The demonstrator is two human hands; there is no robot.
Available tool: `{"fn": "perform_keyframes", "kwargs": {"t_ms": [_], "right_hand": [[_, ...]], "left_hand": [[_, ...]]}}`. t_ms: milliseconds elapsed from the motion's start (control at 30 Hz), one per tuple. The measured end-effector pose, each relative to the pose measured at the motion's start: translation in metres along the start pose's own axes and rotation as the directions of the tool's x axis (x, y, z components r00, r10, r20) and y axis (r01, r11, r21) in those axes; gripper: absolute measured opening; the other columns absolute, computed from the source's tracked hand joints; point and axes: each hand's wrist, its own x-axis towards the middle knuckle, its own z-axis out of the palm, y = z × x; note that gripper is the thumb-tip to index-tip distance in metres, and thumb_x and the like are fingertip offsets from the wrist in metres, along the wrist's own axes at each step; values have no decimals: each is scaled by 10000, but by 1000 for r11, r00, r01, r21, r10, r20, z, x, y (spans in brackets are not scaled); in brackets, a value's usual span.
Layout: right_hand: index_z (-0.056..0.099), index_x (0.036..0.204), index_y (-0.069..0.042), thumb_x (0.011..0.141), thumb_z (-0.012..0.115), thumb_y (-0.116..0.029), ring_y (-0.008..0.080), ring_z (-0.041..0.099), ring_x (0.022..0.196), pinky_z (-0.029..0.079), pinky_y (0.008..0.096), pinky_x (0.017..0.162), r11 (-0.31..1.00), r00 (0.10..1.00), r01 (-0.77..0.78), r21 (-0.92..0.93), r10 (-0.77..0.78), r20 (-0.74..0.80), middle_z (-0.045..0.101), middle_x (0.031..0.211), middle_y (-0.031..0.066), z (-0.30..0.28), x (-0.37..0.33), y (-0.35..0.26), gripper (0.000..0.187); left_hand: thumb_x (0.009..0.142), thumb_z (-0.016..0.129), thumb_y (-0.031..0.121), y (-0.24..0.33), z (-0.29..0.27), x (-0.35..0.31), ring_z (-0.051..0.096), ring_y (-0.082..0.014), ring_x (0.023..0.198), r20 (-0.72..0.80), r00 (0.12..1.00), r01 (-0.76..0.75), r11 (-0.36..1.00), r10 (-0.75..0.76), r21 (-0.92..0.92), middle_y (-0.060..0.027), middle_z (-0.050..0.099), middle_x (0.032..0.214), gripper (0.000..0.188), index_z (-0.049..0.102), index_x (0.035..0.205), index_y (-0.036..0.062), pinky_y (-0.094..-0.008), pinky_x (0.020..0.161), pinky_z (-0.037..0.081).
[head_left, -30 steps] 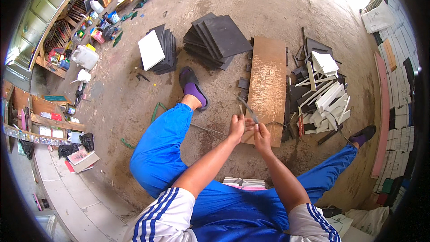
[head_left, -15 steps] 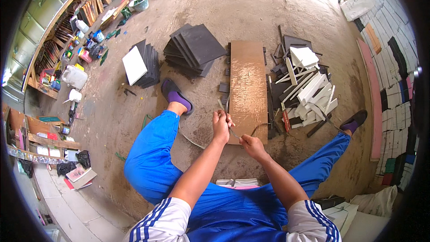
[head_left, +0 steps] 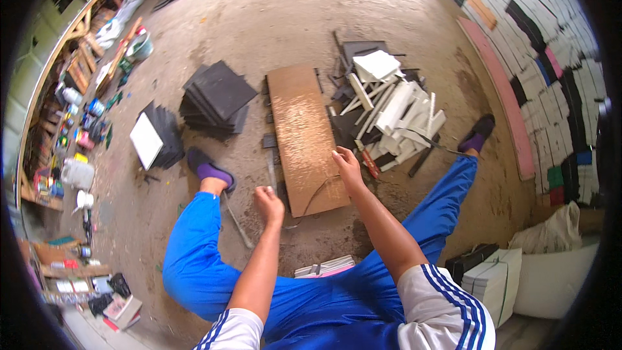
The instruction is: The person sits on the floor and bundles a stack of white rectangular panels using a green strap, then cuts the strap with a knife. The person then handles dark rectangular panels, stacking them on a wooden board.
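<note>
A long brown board [head_left: 301,123] with a scuffed surface lies on the floor between my legs. Off its near left corner is my left hand [head_left: 269,205], fingers curled closed; what they hold, if anything, is hidden. A pale grey strap [head_left: 271,167] runs along the board's left side to that hand. My right hand [head_left: 348,168] hovers at the board's right edge, fingers partly stretched and nothing visible in them. Beside it a red-handled tool [head_left: 370,163] lies against the scraps. A thin dark strap [head_left: 315,196] curves over the board's near end.
Dark square sheets [head_left: 220,94] are stacked beyond my left foot, beside another stack topped by a white sheet [head_left: 146,140]. White offcuts [head_left: 398,110] pile up right of the board. Bundled white strips [head_left: 326,266] lie close to me. Stacked material [head_left: 544,84] lines the right side.
My hands have moved apart from the thin strap they held together: the left to the left, the right up to the board's edge. The view has shifted, too.
</note>
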Motion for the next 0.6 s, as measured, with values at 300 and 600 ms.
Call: {"fn": "perform_keyframes", "kwargs": {"t_ms": [300,600], "right_hand": [[520,1458,-26,924,778,-329,288,641,1123,506,414,957,995,814,-72,64,96,-573,619,1330,196,-192,81,65,667],[157,1677,-325,899,727,-487,331,358,1461,340,586,1055,928,765,-40,371,267,-586,389,1647,64,-339,132,47,978]], "left_hand": [[1063,513,152,119,5,59,652,-405,753,132,983,-110,984,129,-138,-186,654,827,129,537,1042,28,-493,682,485],[1077,527,135,142,113,-19,622,-179,739,573,790,85,886,219,-456,-70,615,818,106,523,1044,34,-347,686,506]]}}
